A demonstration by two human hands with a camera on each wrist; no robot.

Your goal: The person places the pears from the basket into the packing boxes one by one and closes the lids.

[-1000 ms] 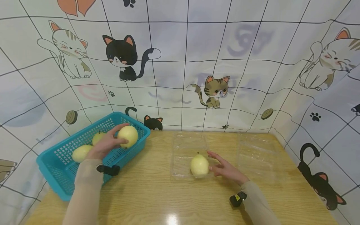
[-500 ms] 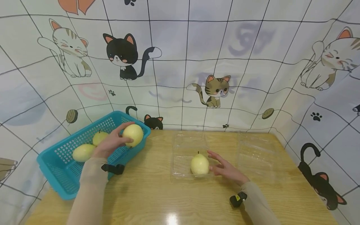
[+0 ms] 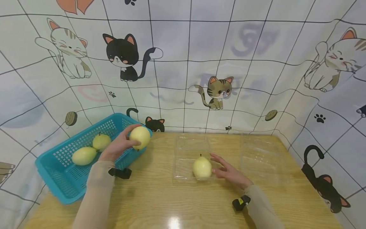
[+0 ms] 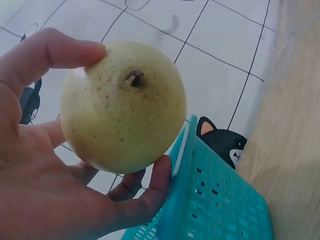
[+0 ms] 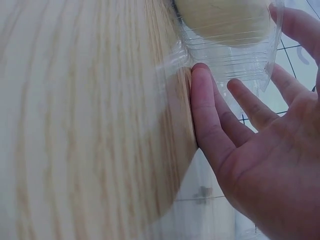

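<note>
My left hand (image 3: 120,144) grips a pale yellow pear (image 3: 139,138) over the right end of the blue basket (image 3: 67,198). In the left wrist view, the thumb and fingers curl round that pear (image 4: 125,107), which shows brown specks and a dark pit with a short stub. Two more pears lie inside the basket, one on its side (image 3: 84,156) and one with its stem up (image 3: 101,142). My right hand (image 3: 230,173), its fingers extended, touches the right side of a clear plastic box (image 3: 183,173). An upright pear (image 3: 202,167) sits in that box's front right part.
Another clear plastic box (image 3: 260,159) stands to the right on the wooden table (image 3: 154,197). A white cloth (image 3: 177,41) printed with cats and grid lines hangs behind the table and along its sides.
My left hand has moved to the right with the pear, from inside the basket's outline to its right rim. The right hand and the pear in the box have stayed put.
</note>
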